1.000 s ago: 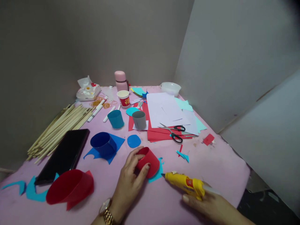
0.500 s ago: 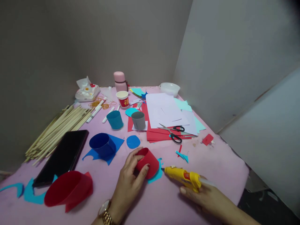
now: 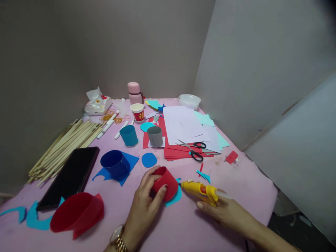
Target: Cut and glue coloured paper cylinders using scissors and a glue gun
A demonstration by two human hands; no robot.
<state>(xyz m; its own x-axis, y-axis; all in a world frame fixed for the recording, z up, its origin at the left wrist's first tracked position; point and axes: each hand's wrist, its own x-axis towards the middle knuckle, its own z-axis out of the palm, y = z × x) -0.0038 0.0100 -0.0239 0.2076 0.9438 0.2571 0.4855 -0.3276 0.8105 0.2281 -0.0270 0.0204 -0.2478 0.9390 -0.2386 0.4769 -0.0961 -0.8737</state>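
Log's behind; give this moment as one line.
left hand: gripping red tube; right hand: holding yellow glue gun; nozzle: close beside red tube

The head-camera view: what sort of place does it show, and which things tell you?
Probably a handicraft table, though whether at home or in a classroom is unclear: the right hand holds a yellow glue gun, and scissors lie across paper sheets.

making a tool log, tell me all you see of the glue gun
The glue gun has a yellow, plastic-looking body with an orange-red patch on its side, a dark nozzle and a pale stick poking from the back. The right hand grips it, hiding the handle. It points left, its tip beside the red tube; whether they touch is unclear.
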